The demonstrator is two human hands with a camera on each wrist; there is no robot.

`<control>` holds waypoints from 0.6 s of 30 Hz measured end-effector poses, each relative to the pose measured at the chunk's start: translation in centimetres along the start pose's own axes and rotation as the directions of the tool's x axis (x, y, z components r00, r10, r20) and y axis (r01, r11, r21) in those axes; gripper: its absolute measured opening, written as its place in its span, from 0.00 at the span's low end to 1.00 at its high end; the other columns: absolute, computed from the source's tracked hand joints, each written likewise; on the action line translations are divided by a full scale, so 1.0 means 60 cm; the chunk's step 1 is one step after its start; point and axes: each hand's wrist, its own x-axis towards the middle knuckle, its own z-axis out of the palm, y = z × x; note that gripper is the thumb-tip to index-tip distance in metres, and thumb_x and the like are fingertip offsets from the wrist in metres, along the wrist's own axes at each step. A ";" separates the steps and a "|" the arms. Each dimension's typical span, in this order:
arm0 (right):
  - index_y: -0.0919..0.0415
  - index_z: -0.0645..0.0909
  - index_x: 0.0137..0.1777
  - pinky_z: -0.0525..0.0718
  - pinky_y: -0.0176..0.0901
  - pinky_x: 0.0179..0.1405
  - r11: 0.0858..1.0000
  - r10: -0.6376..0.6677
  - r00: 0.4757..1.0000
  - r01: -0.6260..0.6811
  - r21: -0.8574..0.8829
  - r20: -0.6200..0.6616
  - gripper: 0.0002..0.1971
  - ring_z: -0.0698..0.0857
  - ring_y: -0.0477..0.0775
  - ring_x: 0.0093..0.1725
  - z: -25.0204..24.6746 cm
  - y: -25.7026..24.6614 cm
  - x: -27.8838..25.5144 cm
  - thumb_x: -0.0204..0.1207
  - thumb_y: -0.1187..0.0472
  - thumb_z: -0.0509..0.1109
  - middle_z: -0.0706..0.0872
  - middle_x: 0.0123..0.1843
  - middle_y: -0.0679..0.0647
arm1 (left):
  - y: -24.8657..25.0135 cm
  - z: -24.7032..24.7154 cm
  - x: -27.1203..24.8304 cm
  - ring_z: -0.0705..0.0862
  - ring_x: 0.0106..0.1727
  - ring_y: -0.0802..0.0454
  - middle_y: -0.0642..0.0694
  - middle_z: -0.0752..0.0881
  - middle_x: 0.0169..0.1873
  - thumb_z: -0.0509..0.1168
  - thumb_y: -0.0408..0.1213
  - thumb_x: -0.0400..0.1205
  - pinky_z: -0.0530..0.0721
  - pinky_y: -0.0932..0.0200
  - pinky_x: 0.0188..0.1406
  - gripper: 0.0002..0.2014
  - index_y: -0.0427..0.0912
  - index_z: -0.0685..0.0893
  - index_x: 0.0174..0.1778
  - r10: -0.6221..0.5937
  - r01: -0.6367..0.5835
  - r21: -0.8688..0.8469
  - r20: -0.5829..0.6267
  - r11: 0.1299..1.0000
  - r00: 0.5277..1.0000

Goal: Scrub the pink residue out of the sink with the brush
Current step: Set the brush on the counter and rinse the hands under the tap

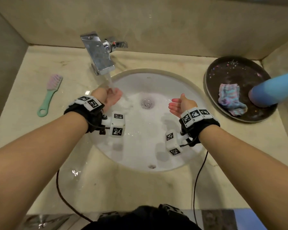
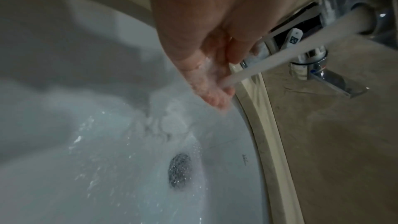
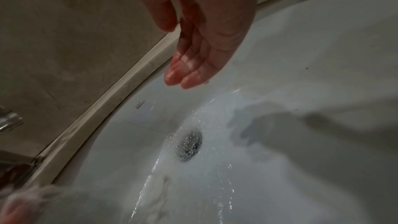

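item: sink [image 1: 181,90], white round basin set into the counter [image 1: 32,77]. condition: no pink residue could be made out on the bowl in any of the three views; the surface read as white and wet, with a film of water running toward the drain [image 1: 146,103]. some shadowed patches near the front wall were too dim to judge.

item: brush [image 1: 49,94], pink bristles, green handle. location: flat on the counter left of the basin, well apart from both hands, held by nobody.

item: tap [image 1: 99,53], chrome. condition: running; the stream [image 2: 280,54] fell onto the left hand.

item: left hand [image 1: 112,97]. state: fingers straight and relaxed, cupped slightly under the water, gripping nothing.

item: right hand [image 1: 179,104]. state: palm up over the right of the bowl, fingers loosely extended and wet, gripping nothing.

item: dark tray [image 1: 213,97] on the counter at right, carrying a knitted cloth [image 1: 229,98] and a blue bottle [image 1: 273,90]; not in use.

assessment of progress: scrubbing appeared finished or nearly so, judging from the clean-looking bowl and the brush set aside. the step in hand looked like rinsing the hands. likely left: shutting off the tap, and perhaps a last check of the shadowed front wall for any remaining tint.
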 end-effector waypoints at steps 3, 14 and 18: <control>0.72 0.80 0.50 0.82 0.41 0.39 1.000 0.013 1.000 -0.013 0.002 -0.014 0.25 0.82 0.52 0.33 -0.002 0.005 -0.001 0.87 0.52 0.48 0.84 0.56 0.67 | 0.007 0.010 0.008 0.76 0.26 0.55 0.44 0.77 0.27 0.50 0.28 0.87 0.76 0.68 0.26 0.15 0.35 0.73 0.36 -0.030 0.030 0.020 -0.006 0.999 1.000; 0.74 0.78 0.62 0.81 0.40 0.36 1.000 0.010 1.000 -0.009 0.027 -0.004 0.26 0.81 0.51 0.33 -0.026 0.020 -0.019 0.87 0.52 0.48 0.81 0.37 0.60 | -0.012 0.007 -0.004 0.77 0.28 0.60 0.48 0.79 0.29 0.51 0.25 0.86 0.75 0.73 0.30 0.20 0.38 0.79 0.29 0.124 -0.158 0.249 0.148 0.956 0.981; 0.73 0.80 0.54 0.82 0.40 0.37 1.000 -0.007 1.000 0.007 -0.005 0.030 0.25 0.81 0.51 0.33 -0.042 0.027 -0.032 0.87 0.52 0.48 0.83 0.46 0.63 | -0.042 0.008 -0.046 0.82 0.30 0.58 0.46 0.85 0.29 0.52 0.32 0.88 0.81 0.70 0.30 0.14 0.35 0.78 0.38 0.095 -0.115 0.202 0.104 0.973 0.990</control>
